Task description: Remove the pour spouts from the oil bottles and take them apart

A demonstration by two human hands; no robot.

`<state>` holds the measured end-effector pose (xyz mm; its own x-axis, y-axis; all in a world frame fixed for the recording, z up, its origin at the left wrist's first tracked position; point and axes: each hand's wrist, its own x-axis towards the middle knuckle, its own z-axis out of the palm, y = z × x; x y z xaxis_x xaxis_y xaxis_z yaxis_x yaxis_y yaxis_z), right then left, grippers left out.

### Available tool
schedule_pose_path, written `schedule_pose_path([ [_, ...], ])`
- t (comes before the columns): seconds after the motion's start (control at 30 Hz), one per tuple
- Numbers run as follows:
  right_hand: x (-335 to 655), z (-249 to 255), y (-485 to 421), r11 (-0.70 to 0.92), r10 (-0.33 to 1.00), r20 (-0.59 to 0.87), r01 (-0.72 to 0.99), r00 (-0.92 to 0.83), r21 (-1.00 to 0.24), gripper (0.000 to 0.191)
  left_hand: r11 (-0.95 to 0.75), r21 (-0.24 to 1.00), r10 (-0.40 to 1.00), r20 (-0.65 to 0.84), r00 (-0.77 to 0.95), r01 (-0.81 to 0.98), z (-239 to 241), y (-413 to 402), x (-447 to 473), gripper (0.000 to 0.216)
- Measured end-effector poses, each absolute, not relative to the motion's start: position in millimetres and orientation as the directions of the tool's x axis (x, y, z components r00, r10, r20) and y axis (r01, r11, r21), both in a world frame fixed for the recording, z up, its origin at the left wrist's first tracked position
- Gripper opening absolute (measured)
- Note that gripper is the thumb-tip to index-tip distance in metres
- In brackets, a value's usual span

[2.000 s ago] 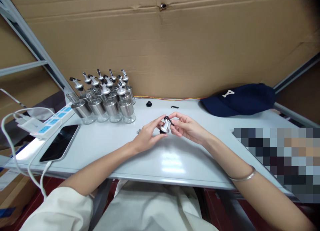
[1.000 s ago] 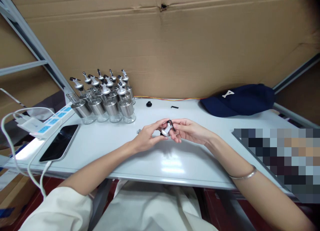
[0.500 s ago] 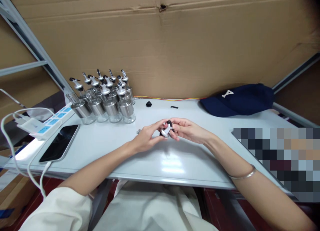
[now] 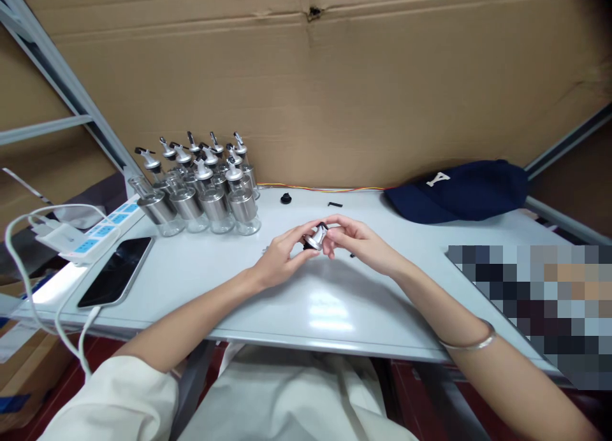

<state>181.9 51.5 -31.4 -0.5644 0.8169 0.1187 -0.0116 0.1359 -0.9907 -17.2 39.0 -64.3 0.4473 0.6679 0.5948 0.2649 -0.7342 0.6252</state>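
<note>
A silver pourer spout (image 4: 314,241) with a black base is held just above the table, tilted up to the right. My left hand (image 4: 277,259) is closed on its round base, thumb below and fingers above. My right hand (image 4: 361,242) pinches the upper spout end, where a black flap partly shows between the fingers. A tiny dark piece (image 4: 352,255) shows just under my right hand. Beyond the hands lie a black stopper (image 4: 285,199) and a thin black flap piece (image 4: 335,204). Something small and silvery behind my left hand is mostly hidden.
Several glass-and-steel bottles (image 4: 205,202) stand grouped at the back left, most with pourers. A phone (image 4: 116,272) on a cable and a white power strip (image 4: 102,234) lie at the left. A dark blue cap (image 4: 459,192) rests at the back right, before a cardboard wall (image 4: 335,97).
The pourer has turned in my hands, its spout now pointing more to the upper right. My right fingers have shifted on it. The tiny dark piece beneath my right hand has come into view.
</note>
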Motion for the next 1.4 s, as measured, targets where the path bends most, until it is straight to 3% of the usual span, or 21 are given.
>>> schedule_pose_path([
  [0.17, 181.9, -37.0, 54.4, 0.314, 0.891, 0.241, 0.139, -0.384, -0.939, 0.033, -0.701, 0.639, 0.710, 0.586, 0.390, 0.316, -64.1, 40.0, -17.8, 0.048],
  [0.4, 181.1, -35.2, 54.1, 0.312, 0.935, 0.259, 0.215, -0.241, -0.925, 0.029, -0.644, 0.707, 0.758, 0.537, 0.370, 0.292, -64.5, 39.7, -16.7, 0.061],
  [0.83, 178.1, -39.2, 50.1, 0.315, 0.926, 0.240, 0.245, -0.292, -0.917, 0.025, -0.648, 0.707, 0.753, 0.538, 0.379, 0.284, -66.6, 41.2, -17.4, 0.072],
  [1.4, 177.2, -34.6, 46.4, 0.383, 0.905, 0.278, 0.336, -0.321, -0.861, 0.032, -0.666, 0.699, 0.733, 0.546, 0.407, 0.262, -65.2, 39.4, -17.5, 0.056],
])
